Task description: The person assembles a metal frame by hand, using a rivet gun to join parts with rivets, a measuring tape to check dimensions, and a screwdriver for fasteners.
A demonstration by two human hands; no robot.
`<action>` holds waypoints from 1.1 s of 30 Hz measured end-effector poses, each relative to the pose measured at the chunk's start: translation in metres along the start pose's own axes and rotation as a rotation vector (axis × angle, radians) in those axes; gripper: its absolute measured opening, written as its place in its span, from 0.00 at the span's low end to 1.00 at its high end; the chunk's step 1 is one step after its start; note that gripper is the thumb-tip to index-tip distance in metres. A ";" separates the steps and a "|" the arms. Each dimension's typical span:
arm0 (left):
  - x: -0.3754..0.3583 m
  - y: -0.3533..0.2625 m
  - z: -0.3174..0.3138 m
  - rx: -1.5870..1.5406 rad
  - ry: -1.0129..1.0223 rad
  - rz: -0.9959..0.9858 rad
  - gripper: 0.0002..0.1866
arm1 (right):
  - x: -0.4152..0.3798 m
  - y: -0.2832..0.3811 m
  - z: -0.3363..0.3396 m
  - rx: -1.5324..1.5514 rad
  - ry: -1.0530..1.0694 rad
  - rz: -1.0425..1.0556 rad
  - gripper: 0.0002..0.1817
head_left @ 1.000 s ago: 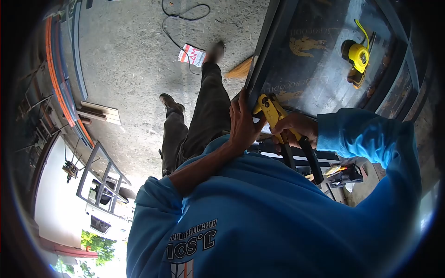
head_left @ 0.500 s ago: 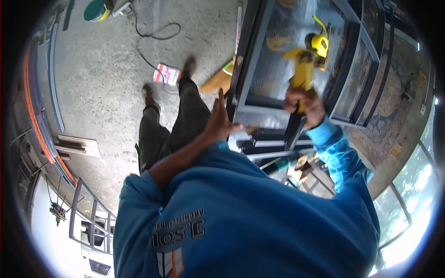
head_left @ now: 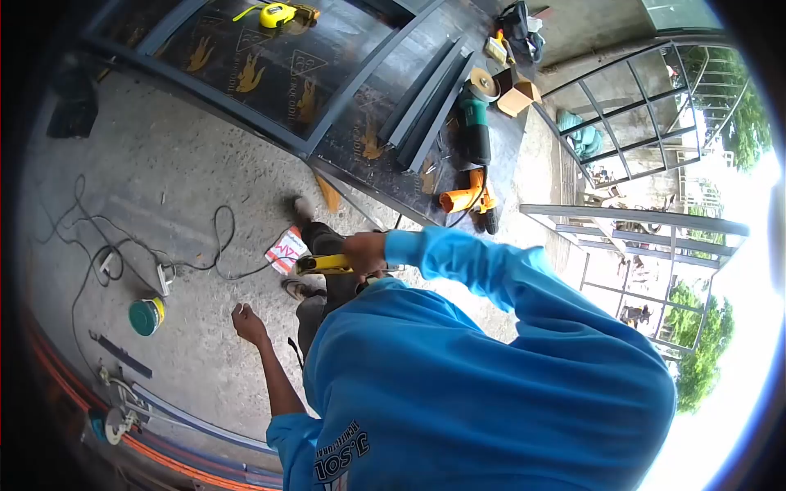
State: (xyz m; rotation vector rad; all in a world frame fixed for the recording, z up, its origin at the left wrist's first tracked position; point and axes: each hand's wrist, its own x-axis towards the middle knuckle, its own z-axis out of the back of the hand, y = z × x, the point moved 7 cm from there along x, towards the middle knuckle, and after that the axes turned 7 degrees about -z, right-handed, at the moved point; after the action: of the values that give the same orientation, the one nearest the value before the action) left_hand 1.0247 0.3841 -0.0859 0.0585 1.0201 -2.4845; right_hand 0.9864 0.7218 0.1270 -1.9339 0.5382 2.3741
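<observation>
My right hand (head_left: 366, 252) is closed around a yellow tool (head_left: 325, 263) with a dark end, held low in front of my body above my legs. The hand and the angle hide its exact kind. Out to the left, my left hand (head_left: 250, 325) hangs over the concrete floor with loosely bent fingers and nothing visible in it. Ahead of me is a dark-topped worktable (head_left: 368, 180). On it are a grey metal frame (head_left: 340, 110), a yellow tape measure (head_left: 277, 15), a green angle grinder (head_left: 475, 123) and an orange power drill (head_left: 471, 196).
Grey metal bars (head_left: 430, 98) and a cardboard box (head_left: 517, 92) share the table. A black cord (head_left: 217, 266), a green bucket (head_left: 146, 317) and a red-and-white packet (head_left: 286, 250) are on the floor. Metal lengths (head_left: 188, 421) lie at left; window-like frames (head_left: 639, 110) stand at right.
My view has swung to the right, bringing the grinder and drill into sight. The yellow tool has come off from over the frame, down near my body. My left hand has moved outward and lower.
</observation>
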 end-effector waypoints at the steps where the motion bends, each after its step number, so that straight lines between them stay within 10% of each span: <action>1: -0.006 -0.027 0.002 -0.011 0.029 -0.124 0.14 | -0.038 -0.014 -0.009 0.201 -0.094 0.004 0.13; 5: -0.036 -0.246 -0.049 -0.280 0.340 -0.547 0.12 | -0.118 -0.105 -0.071 0.978 -0.566 -0.116 0.17; 10: -0.146 -0.453 -0.143 -0.304 0.658 -1.154 0.11 | -0.210 -0.163 -0.129 0.834 -1.191 -0.502 0.17; 16: -0.184 -0.524 -0.259 0.336 0.585 -1.376 0.09 | -0.254 -0.189 -0.168 0.762 -1.470 -0.726 0.17; 22: -0.192 -0.535 -0.276 0.497 0.429 -1.482 0.07 | -0.252 -0.233 -0.110 0.953 -1.592 -0.362 0.17; 25: -0.175 -0.553 -0.271 0.379 0.605 -1.423 0.05 | -0.220 -0.263 -0.069 1.339 -1.338 0.030 0.15; 28: -0.141 -0.574 -0.236 -0.604 1.065 -0.481 0.04 | -0.204 -0.263 -0.009 1.558 -1.059 0.427 0.18; 33: -0.099 -0.604 -0.123 -1.124 0.992 -0.161 0.06 | -0.183 -0.219 0.071 1.286 -1.028 0.821 0.21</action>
State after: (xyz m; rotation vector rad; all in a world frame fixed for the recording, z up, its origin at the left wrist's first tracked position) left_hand 0.8432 0.8832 0.2417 0.9105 2.7153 -1.5484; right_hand 1.0134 0.9830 0.2601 0.0947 2.1205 1.8511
